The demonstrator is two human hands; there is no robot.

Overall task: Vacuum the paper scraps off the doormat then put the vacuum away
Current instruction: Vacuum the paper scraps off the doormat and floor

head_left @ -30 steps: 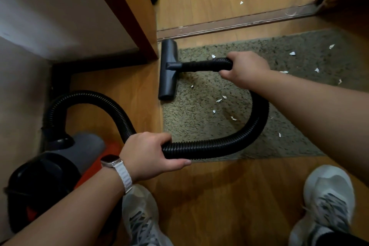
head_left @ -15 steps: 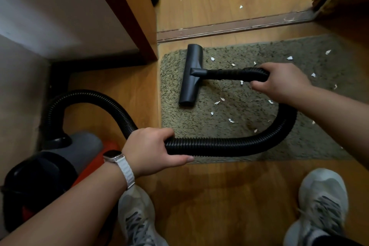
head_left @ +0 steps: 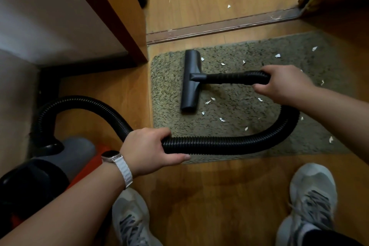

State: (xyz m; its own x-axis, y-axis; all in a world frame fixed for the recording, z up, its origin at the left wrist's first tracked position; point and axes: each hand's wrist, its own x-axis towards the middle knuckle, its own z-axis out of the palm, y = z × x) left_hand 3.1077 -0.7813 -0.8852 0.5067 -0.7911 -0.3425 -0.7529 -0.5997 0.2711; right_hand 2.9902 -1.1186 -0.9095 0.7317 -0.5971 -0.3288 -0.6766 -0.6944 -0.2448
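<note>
A grey-green doormat (head_left: 311, 142) lies on the wood floor, dotted with several small white paper scraps (head_left: 222, 119). The black floor nozzle (head_left: 190, 80) rests on the mat's left part. My right hand (head_left: 279, 84) grips the hose end just behind the nozzle. From there the black ribbed hose (head_left: 229, 145) loops down and left, and my left hand (head_left: 149, 151) grips it near the mat's front left corner. The hose runs on to the vacuum body (head_left: 50, 166), black, grey and orange, at the lower left.
A door frame and wall corner (head_left: 111, 16) stand at the upper left. A metal threshold strip (head_left: 219, 26) crosses beyond the mat, with more scraps (head_left: 229, 6) on the floor past it. My two grey shoes (head_left: 313, 199) stand on the wood floor below the mat.
My right hand has pulled the nozzle rightward, from the mat's left edge onto the mat. My left hand has kept its hold on the hose.
</note>
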